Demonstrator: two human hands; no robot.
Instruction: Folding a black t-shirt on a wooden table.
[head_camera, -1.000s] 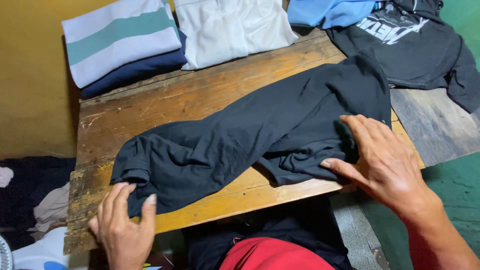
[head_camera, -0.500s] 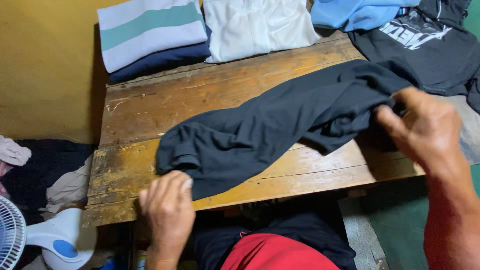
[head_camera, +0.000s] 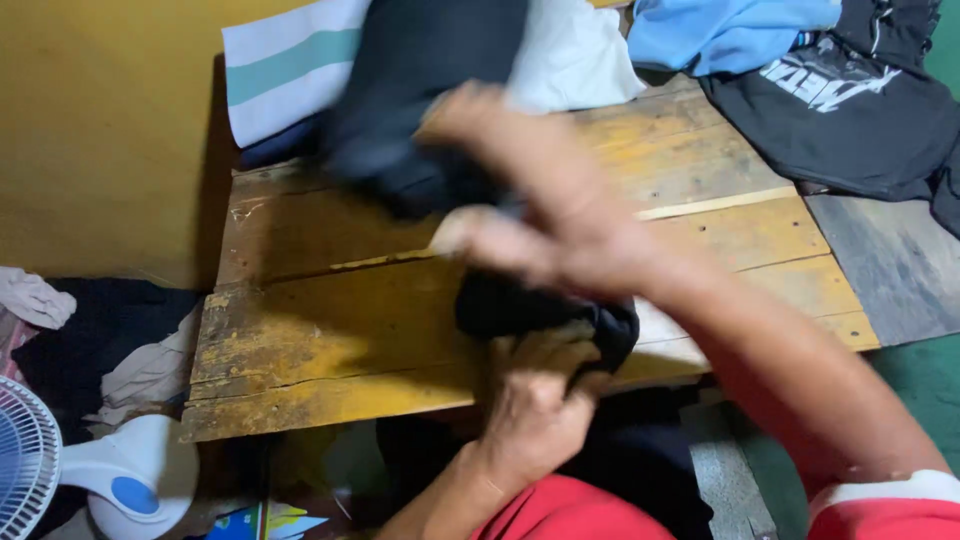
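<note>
left hand (head_camera: 535, 395) has its grip closed on the lower end of the dark garment (head_camera: 420, 90) at the worktop's (head_camera: 330, 330) near edge, right hand (head_camera: 545, 215), blurred, grip seemingly closed on the cloth, raising the rest over the far edge, apparently to fold it.

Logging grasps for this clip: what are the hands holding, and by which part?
Both hands hold the black garment. The left hand grips its bunched lower end at the table's front edge; the right hand lifts the upper part, blurred.
</note>
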